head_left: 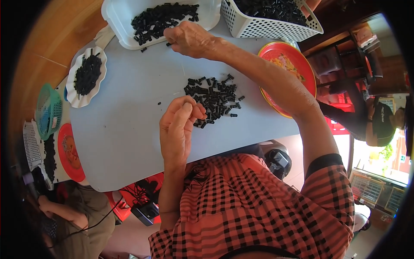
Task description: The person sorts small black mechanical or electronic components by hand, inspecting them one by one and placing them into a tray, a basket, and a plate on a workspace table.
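My right hand (189,41) reaches to the near rim of a white plastic tray (210,14). Its fingers are closed, and a small black part (168,44) shows at the fingertips. Inside that tray lies a heap of small black parts (157,19). Near the table's front edge is my left hand (177,127), with thumb and fingers pressed together; whatever it may hold is hidden. Just to its right, a loose pile of short black plastic pieces (215,97) lies on the grey tabletop (125,116). Their exact kind is too small to tell.
At the back right stands a white perforated basket (267,28) full of black pieces. A red plate (307,64) is partly under my right forearm. The left side holds a scalloped white dish (72,88) of thin black pieces. Another person's arm (64,211) shows lower left.
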`<state>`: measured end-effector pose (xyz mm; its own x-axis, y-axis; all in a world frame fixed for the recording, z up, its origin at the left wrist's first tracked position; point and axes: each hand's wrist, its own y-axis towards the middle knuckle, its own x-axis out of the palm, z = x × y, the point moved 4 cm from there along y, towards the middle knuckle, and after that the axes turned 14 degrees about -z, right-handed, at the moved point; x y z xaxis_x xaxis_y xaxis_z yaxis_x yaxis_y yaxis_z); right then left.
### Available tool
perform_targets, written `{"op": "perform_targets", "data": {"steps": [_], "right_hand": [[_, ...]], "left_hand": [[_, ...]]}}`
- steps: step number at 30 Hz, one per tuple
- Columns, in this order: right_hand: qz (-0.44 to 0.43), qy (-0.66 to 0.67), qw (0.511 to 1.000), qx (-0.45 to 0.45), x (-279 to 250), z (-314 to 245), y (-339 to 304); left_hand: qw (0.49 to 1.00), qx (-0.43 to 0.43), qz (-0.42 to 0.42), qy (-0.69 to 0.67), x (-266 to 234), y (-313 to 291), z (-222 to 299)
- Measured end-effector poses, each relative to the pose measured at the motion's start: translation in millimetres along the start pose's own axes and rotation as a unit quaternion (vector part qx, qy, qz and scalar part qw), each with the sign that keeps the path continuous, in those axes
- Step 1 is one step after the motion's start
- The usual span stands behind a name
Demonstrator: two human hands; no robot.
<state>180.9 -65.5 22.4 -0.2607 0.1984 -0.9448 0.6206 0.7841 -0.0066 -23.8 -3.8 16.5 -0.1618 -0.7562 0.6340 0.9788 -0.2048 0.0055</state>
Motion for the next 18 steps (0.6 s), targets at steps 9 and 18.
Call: {"op": "perform_targets", "data": {"steps": [9,18], "right_hand": [[-0.017,-0.067,0.997,-0.026,4.4,-4.1,4.4],[-0.015,0.006,1.0,-0.016,-4.0,-2.9,-27.0]], "left_hand": [[0.999,0.011,0.029,0.023,1.1,6.5,-1.0],[0.995,0.046,0.037,0.078,8.4,9.7,5.2]]}}
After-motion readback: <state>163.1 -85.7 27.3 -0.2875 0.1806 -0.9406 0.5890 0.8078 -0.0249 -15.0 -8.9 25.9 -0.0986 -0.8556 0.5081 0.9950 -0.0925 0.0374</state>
